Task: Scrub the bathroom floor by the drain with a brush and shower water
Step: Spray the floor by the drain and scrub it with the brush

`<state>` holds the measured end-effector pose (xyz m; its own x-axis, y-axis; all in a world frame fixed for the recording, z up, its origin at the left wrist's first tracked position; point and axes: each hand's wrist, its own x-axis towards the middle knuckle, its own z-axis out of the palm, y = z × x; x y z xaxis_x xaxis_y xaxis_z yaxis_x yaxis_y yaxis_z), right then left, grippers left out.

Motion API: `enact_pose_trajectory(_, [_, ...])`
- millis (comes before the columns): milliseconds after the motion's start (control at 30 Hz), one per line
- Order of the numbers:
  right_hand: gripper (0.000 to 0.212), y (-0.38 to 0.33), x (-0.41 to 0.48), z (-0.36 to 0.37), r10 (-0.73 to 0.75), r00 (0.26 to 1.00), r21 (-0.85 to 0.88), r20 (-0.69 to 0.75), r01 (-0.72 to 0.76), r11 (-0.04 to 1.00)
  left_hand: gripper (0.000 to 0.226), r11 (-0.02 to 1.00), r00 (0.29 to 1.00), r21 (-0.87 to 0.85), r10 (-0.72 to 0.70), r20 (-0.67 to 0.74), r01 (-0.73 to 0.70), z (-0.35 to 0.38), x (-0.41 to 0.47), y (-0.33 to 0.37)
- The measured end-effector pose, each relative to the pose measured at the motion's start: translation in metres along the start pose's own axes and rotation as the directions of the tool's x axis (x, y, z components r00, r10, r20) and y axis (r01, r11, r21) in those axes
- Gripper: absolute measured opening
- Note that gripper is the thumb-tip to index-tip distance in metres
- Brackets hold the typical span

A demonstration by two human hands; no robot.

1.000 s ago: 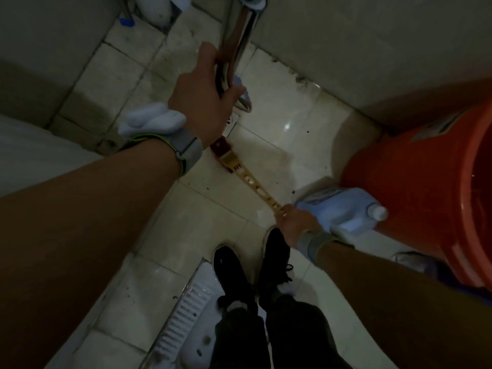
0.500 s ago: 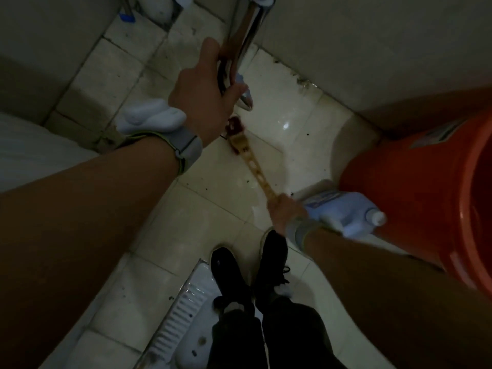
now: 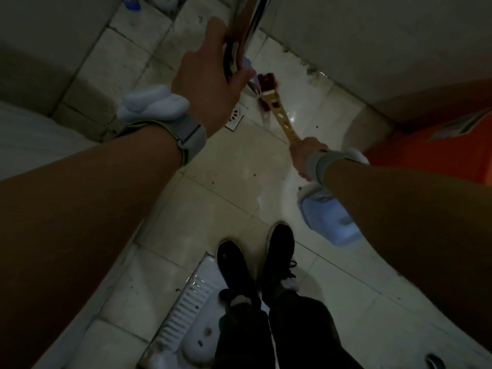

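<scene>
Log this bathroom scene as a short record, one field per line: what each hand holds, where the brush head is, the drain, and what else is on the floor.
left hand: gripping the chrome shower head, aimed down at the floor
right hand: gripping the end of the brush handle
brush: yellow perforated handle, dark red head on the wet tile
drain: square grate, just left of the brush head, partly hidden by the left hand
bucket: orange, far right
jug: pale blue, lying under the right forearm
shoes: black, beside the squat pan

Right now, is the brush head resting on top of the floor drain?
No, the dark red brush head sits on the tile to the right of the floor drain, apart from its grate.
</scene>
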<state>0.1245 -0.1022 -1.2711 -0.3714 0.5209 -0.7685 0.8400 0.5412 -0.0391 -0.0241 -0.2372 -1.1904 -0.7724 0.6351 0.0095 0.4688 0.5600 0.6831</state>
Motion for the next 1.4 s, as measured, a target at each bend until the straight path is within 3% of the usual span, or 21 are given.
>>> enact_pose_trajectory(167, [0.036,0.019,-0.034,0.066,-0.059,0.996,-0.122,0.074,0.068,0.99,0.053,1.0,0.999,-0.013,-0.027,0.031,0.028,-0.006,0.008,0.007])
enact_pose_trajectory(300, [0.037,0.05,-0.069,0.111,-0.021,0.983,0.02,0.182,0.018,1.0,0.051,0.999,0.998,-0.015,-0.034,0.051,0.034,-0.01,0.012,0.005])
enact_pose_trajectory(500, [0.037,0.059,-0.023,0.067,-0.05,0.998,-0.1,0.027,0.053,0.994,0.056,1.0,0.999,0.007,-0.006,0.032,0.006,-0.003,0.018,0.004])
enact_pose_trajectory(700, [0.036,0.016,0.019,0.009,-0.003,1.0,-0.065,0.014,0.004,0.998,0.053,1.0,0.999,0.008,0.022,0.027,-0.023,0.009,0.024,0.012])
enact_pose_trajectory(867, [0.028,0.027,-0.037,0.063,-0.096,0.99,-0.071,0.1,0.104,0.992,0.048,1.0,0.999,0.003,-0.009,0.034,0.009,0.009,0.026,0.017])
enact_pose_trajectory(1033, [0.038,0.067,-0.068,0.1,-0.034,0.982,-0.026,0.187,0.04,0.999,0.055,1.0,0.998,0.029,-0.005,0.06,0.004,0.004,0.028,0.013])
enact_pose_trajectory(1200, [0.033,0.065,-0.017,0.061,-0.038,0.997,-0.088,0.068,0.044,0.995,0.056,1.0,0.998,0.031,-0.003,0.061,0.001,0.009,0.028,0.009])
enact_pose_trajectory(1333, [0.036,0.027,0.028,0.008,0.097,0.995,0.046,0.007,-0.097,0.994,0.059,0.999,0.998,0.037,-0.006,0.057,0.004,0.014,0.029,0.012])
enact_pose_trajectory(1400, [0.036,0.014,0.03,-0.005,0.091,0.996,0.061,-0.004,-0.091,0.994,0.06,0.999,0.998,0.041,-0.015,0.055,0.013,0.013,0.03,0.015])
